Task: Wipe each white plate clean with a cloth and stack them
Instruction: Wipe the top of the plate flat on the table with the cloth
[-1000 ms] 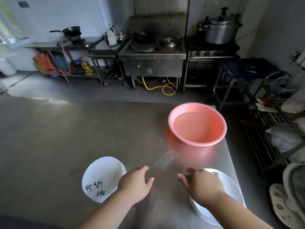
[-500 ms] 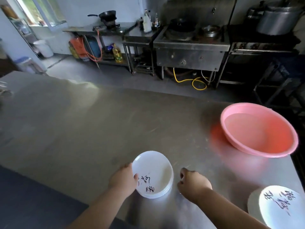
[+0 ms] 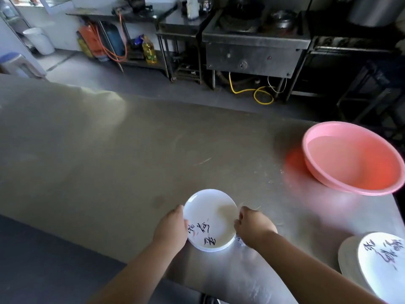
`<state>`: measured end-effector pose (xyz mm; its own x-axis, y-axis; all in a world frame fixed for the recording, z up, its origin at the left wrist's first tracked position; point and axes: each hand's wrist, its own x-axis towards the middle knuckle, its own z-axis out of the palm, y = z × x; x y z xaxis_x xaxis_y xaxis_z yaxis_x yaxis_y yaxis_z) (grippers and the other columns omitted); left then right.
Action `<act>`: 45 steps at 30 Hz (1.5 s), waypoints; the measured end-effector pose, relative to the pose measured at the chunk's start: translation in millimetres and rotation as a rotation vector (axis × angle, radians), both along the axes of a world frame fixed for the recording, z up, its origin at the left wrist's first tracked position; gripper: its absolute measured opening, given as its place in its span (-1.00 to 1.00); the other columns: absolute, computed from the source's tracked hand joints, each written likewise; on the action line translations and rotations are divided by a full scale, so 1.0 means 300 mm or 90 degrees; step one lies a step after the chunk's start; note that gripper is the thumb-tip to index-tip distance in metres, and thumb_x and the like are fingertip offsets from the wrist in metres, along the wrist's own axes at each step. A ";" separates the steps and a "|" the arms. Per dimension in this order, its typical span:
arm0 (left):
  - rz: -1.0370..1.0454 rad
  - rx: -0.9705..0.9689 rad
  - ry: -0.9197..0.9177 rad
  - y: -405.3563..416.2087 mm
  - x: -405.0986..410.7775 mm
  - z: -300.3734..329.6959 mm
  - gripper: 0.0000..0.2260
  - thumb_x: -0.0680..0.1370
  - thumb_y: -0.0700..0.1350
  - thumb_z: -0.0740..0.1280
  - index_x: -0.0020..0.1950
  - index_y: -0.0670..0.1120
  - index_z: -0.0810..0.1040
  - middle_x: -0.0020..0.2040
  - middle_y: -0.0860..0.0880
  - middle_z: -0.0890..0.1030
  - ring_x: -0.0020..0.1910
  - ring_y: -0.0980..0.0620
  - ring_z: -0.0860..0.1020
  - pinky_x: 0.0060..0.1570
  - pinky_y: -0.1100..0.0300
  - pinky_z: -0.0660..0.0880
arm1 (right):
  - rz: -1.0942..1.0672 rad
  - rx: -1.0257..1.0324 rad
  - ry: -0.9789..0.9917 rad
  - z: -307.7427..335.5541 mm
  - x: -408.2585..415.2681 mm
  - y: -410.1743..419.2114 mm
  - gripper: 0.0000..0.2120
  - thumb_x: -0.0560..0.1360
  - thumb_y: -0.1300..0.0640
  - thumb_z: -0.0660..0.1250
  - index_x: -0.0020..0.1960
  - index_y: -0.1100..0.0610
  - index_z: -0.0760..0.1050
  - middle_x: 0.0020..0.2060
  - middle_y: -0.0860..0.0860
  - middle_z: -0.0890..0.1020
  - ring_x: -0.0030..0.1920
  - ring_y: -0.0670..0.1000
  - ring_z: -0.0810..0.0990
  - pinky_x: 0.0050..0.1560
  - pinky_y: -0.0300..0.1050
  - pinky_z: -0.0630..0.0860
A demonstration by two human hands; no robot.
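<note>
Plate: small white plate [image 3: 211, 218] on the steel counter [image 3: 109, 161], near its front edge.
Grip: left hand [image 3: 169, 230] and right hand [image 3: 252, 227] each pinching its rim.
Around: pink basin [image 3: 352, 157] far right; stacked plates [image 3: 379, 263] near right.

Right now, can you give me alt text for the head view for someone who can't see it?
Both hands hold a small white plate with black writing over a steel table, the left hand at its left rim and the right hand at its right. A pink basin of water sits far right, and more white plates lie at the near right corner.
</note>
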<state>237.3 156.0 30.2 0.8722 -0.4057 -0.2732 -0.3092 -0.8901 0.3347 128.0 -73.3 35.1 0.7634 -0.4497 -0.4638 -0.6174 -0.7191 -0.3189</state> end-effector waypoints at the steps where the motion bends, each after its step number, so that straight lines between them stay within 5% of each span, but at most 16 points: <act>1: 0.000 -0.012 0.004 0.002 -0.002 -0.003 -0.86 0.66 -0.08 0.27 0.21 -0.04 0.48 0.06 0.01 0.63 0.05 -0.07 0.60 0.03 0.03 0.55 | -0.023 0.024 -0.004 0.002 -0.009 -0.003 -0.89 0.58 -0.02 0.19 -0.02 0.01 0.41 -0.21 -0.07 0.59 -0.27 0.00 0.53 -0.33 -0.16 0.36; 16: -0.022 -0.236 0.128 -0.208 -0.193 0.009 -0.73 0.62 -0.10 0.33 0.25 0.20 0.50 -0.16 0.13 0.57 -0.19 0.20 0.55 -0.25 0.24 0.44 | -0.242 0.054 -0.113 0.046 -0.402 -0.142 -0.84 0.56 0.04 0.29 -0.17 0.03 0.39 -0.41 -0.06 0.61 -0.42 -0.02 0.54 -0.52 -0.17 0.38; 19: -0.043 -0.250 0.149 -0.256 -0.280 -0.021 -0.72 0.61 -0.14 0.33 0.24 0.19 0.49 -0.15 0.11 0.55 -0.16 0.17 0.55 -0.16 0.14 0.53 | -0.266 0.072 -0.081 0.022 -0.504 -0.174 -0.87 0.57 0.04 0.26 -0.13 0.04 0.41 -0.37 -0.02 0.69 -0.32 0.03 0.65 -0.36 -0.06 0.54; 29: -0.081 -0.200 0.215 -0.335 -0.514 -0.209 -0.67 0.56 -0.20 0.31 0.10 0.25 0.41 -0.25 0.09 0.51 -0.21 0.06 0.55 -0.08 -0.10 0.60 | -0.323 0.028 0.014 -0.154 -0.743 -0.210 -0.86 0.52 -0.03 0.27 -0.13 0.02 0.41 -0.28 -0.07 0.60 -0.26 -0.07 0.54 -0.37 -0.16 0.35; 37: -0.097 -0.157 0.126 -0.361 -0.529 -0.267 -0.69 0.60 -0.05 0.30 0.32 0.20 0.44 -0.09 0.19 0.57 -0.11 0.05 0.59 -0.09 0.04 0.60 | -0.302 0.035 0.005 -0.198 -0.737 -0.257 -0.86 0.54 -0.04 0.28 -0.09 0.02 0.44 -0.27 -0.06 0.62 -0.24 -0.01 0.57 -0.30 -0.11 0.42; 41: -0.150 -0.161 0.052 -0.319 -0.534 -0.277 -0.50 0.62 0.09 0.32 0.55 0.05 0.38 0.21 0.07 0.60 0.19 -0.02 0.58 0.20 0.04 0.54 | -0.238 -0.030 0.023 -0.143 -0.732 -0.256 -0.86 0.58 -0.04 0.25 -0.05 0.02 0.49 -0.20 -0.03 0.66 -0.17 0.11 0.60 -0.23 -0.08 0.52; 45: -0.303 -0.105 -0.117 -0.245 -0.547 -0.343 -0.30 0.59 0.29 0.22 0.67 0.02 0.21 0.58 0.01 0.35 0.48 -0.12 0.37 0.47 -0.11 0.32 | -0.182 -0.078 -0.203 -0.092 -0.701 -0.214 -0.79 0.64 -0.04 0.24 0.19 0.01 0.55 0.03 -0.03 0.69 -0.04 0.14 0.65 -0.13 -0.03 0.56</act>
<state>73.1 82.7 -72.7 0.6088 -0.7926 -0.0330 -0.7323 -0.5775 0.3609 -82.4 -137.6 7.6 0.6967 -0.7005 -0.1548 -0.6812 -0.5783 -0.4489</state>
